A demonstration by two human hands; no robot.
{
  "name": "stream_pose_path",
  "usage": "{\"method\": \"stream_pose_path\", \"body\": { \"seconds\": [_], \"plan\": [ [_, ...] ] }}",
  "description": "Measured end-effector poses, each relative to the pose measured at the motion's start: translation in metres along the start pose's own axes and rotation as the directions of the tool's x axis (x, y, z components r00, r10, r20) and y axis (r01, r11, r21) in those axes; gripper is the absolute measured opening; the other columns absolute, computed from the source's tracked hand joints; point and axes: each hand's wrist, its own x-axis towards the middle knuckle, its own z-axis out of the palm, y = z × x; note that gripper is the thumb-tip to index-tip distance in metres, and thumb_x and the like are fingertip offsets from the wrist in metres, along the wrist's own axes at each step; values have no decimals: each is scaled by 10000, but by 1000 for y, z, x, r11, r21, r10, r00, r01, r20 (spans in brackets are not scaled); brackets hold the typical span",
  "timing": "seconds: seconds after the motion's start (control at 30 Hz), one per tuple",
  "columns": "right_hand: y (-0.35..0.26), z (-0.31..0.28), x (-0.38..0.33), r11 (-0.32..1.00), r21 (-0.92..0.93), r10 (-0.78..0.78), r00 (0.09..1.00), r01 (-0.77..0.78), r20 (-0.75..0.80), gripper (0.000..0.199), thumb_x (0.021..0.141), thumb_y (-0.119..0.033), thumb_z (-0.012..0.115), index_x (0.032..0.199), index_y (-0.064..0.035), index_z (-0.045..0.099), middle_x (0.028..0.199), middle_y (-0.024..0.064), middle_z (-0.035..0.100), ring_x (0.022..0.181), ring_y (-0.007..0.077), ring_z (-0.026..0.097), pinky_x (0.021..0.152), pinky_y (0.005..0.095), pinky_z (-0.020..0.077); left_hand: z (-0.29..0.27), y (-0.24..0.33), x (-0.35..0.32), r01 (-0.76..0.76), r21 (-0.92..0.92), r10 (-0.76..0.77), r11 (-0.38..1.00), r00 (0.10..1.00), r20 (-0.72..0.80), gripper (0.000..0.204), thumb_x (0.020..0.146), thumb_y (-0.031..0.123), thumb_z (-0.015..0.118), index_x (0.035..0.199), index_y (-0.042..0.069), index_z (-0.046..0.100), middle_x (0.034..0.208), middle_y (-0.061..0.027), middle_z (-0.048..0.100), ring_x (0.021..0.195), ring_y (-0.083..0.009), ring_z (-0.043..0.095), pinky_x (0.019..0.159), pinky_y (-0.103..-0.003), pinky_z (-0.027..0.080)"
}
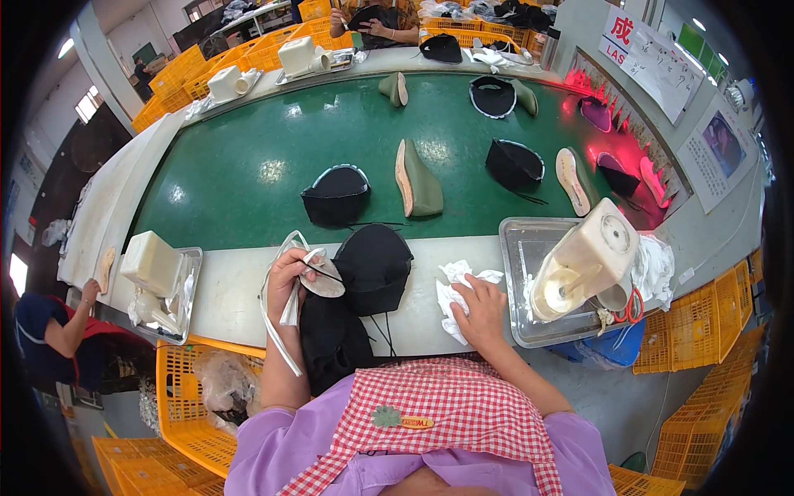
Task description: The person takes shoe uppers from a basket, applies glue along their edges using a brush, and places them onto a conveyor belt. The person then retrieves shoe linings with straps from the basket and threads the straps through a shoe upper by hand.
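My left hand (286, 271) is closed around a pale, rounded piece (324, 279) with long white straps (273, 326) hanging from it; a thin black cord crosses it. Close beside that hand, a black fabric shoe upper (374, 264) stands on the white table edge, its black laces trailing down. More black fabric (331, 331) lies by my left forearm, partly hidden. My right hand (482, 310) rests on a crumpled white cloth (453, 289), its fingers bent over the edge and gripping it.
Green wedge soles (426, 186) and black uppers (335, 197) are spread over the green belt (248, 182). At right, a metal tray (521, 248) bears a white plastic container (591, 256) near red-handled scissors (633, 307). Another tray (188, 302) stands left. Yellow crates (186, 413) flank me; co-workers sit left and across.
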Motion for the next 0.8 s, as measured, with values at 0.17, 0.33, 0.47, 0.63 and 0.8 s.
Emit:
{"method": "stream_pose_path", "body": {
  "seconds": [0.17, 0.33, 0.47, 0.63, 0.8],
  "plan": [
    [0, 1, 0, 1000, -4, -3, 1000, 3, -3, 378, 780, -232, 699, 1146, -152, 650, 1275, 65, 564, 1128, 270, 492, 874, 427, 333, -3, -1, 0, -1, -7, 1, 1000, 1000, 2, 150, 854, 22, 544, 958, -58, 615, 826, -123, 660, 683, -151, 609, 734, -283, 516],
    [0, 1, 0, 1000, -10, -11, 1000, 10, -10, 377, 780, -235, 699, 1144, -151, 650, 1275, 64, 563, 1128, 267, 491, 867, 426, 332, -2, -1, 0, -3, 0, 3, 1000, 1000, -5, 149, 851, 25, 542, 949, -58, 619, 827, -121, 659, 687, -148, 607, 725, -279, 512],
    [0, 3, 0, 1000, 0, -14, 1000, 14, -17, 377, 780, -234, 698, 1145, -151, 650, 1273, 66, 564, 1127, 268, 491, 865, 426, 331, -3, -1, 1, -11, 9, 11, 1000, 1000, 0, 149, 853, 28, 540, 946, -58, 619, 818, -117, 656, 683, -148, 606, 720, -273, 509],
    [0, 3, 0, 1000, -7, -13, 1000, 13, -12, 381, 778, -233, 699, 1146, -149, 649, 1272, 67, 566, 1117, 270, 493, 863, 427, 330, -1, 1, 0, 6, 21, -6, 1000, 1000, -10, 151, 859, 33, 537, 947, -57, 620, 800, -111, 649, 679, -142, 606, 717, -260, 506],
    [0, 3, 0, 1000, -11, -16, 1000, 16, -13, 382, 778, -235, 699, 1146, -149, 649, 1273, 67, 565, 1113, 271, 493, 864, 428, 330, -3, 0, 1, -2, 16, 2, 1000, 1000, 1, 154, 861, 34, 536, 951, -59, 619, 811, -113, 653, 687, -140, 612, 717, -260, 510]
  ]
}}
